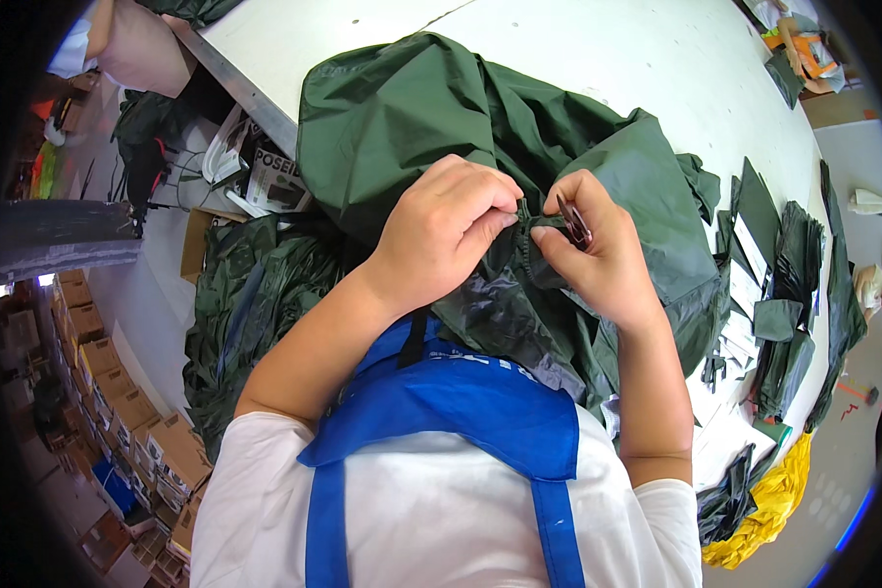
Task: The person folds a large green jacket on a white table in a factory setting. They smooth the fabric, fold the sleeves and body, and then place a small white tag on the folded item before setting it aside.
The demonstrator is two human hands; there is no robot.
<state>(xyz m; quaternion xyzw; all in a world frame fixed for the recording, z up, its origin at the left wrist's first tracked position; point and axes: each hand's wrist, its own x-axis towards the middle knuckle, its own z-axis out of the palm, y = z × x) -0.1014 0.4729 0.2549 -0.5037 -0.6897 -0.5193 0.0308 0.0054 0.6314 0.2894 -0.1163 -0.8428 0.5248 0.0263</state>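
Observation:
A large dark green garment of thin, shiny waterproof fabric lies bunched over the table's near edge and hangs down toward me. Above it, my left hand is closed, thumb and forefinger pinching a narrow gathered edge or zip-like strip. My right hand is close beside it on the right, fingers curled around a small dark reddish metal tool that looks like thread snips. Its thumb tip also rests at the strip. Whether the blades touch the fabric is hidden by the fingers.
Under the garment is a white table. More green fabric hangs at the left. Dark fabric pieces and white papers lie at the right, with a yellow bundle below. Cardboard boxes line the left. Other people are partly visible beyond.

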